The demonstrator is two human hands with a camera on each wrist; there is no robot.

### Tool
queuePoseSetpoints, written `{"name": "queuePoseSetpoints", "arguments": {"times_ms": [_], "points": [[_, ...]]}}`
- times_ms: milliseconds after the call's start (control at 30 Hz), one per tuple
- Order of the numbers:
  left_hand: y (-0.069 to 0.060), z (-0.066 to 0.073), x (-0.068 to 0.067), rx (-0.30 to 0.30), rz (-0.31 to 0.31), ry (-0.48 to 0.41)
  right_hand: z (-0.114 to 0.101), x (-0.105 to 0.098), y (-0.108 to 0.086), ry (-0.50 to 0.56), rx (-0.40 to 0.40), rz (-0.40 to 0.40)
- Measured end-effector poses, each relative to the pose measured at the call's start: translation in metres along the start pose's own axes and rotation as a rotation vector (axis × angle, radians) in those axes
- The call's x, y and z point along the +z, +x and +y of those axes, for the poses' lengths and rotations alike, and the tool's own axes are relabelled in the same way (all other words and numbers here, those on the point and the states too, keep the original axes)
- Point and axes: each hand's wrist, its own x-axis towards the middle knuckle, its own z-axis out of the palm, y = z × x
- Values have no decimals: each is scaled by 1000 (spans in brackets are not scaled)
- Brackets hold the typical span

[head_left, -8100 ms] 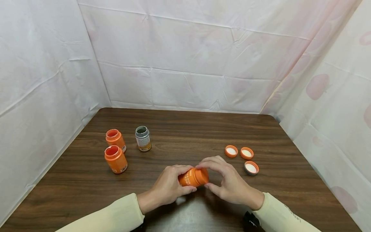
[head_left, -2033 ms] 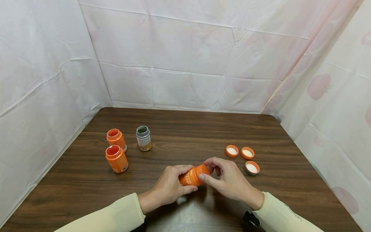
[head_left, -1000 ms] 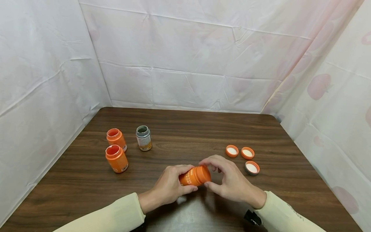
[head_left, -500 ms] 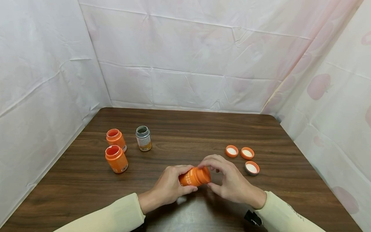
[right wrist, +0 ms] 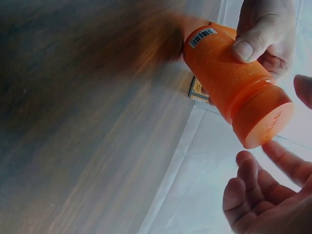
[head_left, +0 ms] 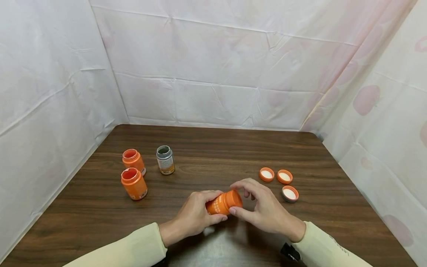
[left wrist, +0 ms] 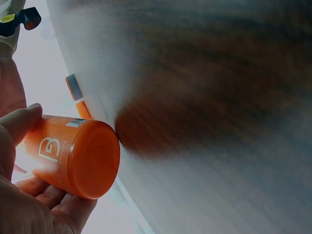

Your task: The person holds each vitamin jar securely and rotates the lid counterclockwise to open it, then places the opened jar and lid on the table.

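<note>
My left hand (head_left: 193,211) grips an orange plastic bottle (head_left: 217,204) round its body. The bottle lies tilted, its orange screw cap (head_left: 235,199) pointing right; in the left wrist view its round base (left wrist: 95,160) faces the camera. My right hand (head_left: 265,207) is at the cap end with thumb and fingers spread. In the right wrist view the index fingertip (right wrist: 271,146) is at the cap's edge, touching or almost touching. The thumb (right wrist: 303,90) stands apart from the cap there, and the other fingers are loosely bent.
Two uncapped orange bottles (head_left: 134,184) and an uncapped grey bottle (head_left: 165,163) stand at the left. On the right lie two orange caps (head_left: 284,176) and a grey-sided cap (head_left: 289,194), white liners up. White sheets (head_left: 213,66) enclose the brown table (head_left: 213,148).
Two seconds ago my right thumb and fingers held the cap; they have since spread. In the last half second the thumb has shifted left along the cap. My left hand has stayed put.
</note>
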Motion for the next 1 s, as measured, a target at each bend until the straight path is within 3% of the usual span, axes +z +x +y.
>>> {"name": "queuePoseSetpoints", "arguments": {"times_ms": [200, 433, 800, 1000], "points": [[0, 0, -1, -2, -8, -8, 0, 2, -1, -36, 88, 7], [0, 0, -1, -5, -15, -18, 0, 3, -1, -43, 137, 5], [0, 0, -1, -5, -19, -20, 0, 3, 0, -30, 169, -14], [0, 1, -1, 2, -24, -29, 0, 2, -1, -39, 123, -6]]}}
